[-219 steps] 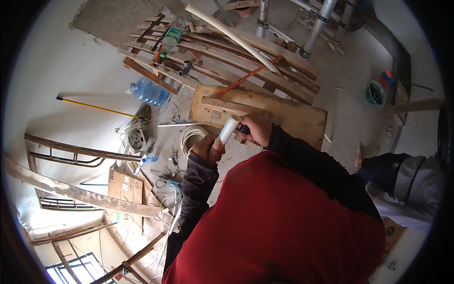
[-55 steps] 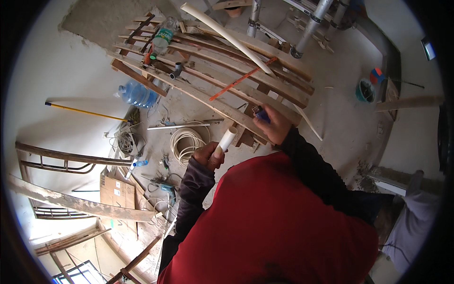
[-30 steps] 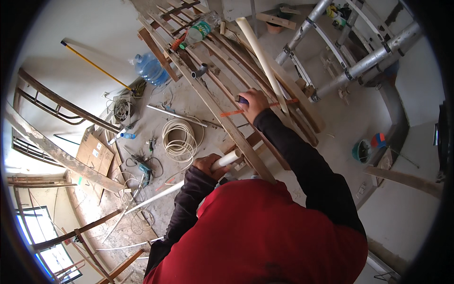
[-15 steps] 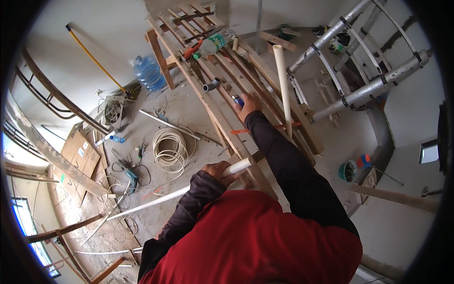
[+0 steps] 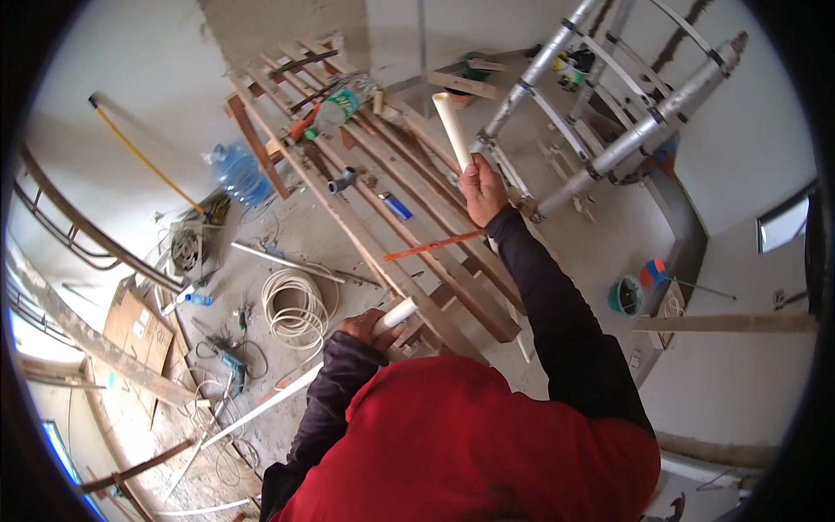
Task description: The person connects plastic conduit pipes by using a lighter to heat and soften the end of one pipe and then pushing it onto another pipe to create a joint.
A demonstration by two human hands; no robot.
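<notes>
The right hand [image 5: 481,190] was closed around the lower end of a short white pipe [image 5: 454,130], held upright far out over the wooden planks [image 5: 409,235]. The left hand [image 5: 361,329] gripped a long white pipe [image 5: 296,387] near the body, its length running down left toward the floor [image 5: 287,235], near a white cable coil [image 5: 291,304]

Two bare hands are at work, the left hand [image 5: 361,327] and the right hand [image 5: 481,189], each gripping one white plastic pipe: a long pipe [image 5: 287,391] and a short pipe [image 5: 453,129]. On the floor lie one coil of white hose [image 5: 291,306], one big blue water bottle [image 5: 241,174], one green bottle [image 5: 335,108], one cardboard box [image 5: 137,326], one teal bucket [image 5: 624,296] and one yellow-handled broom [image 5: 143,157].
</notes>
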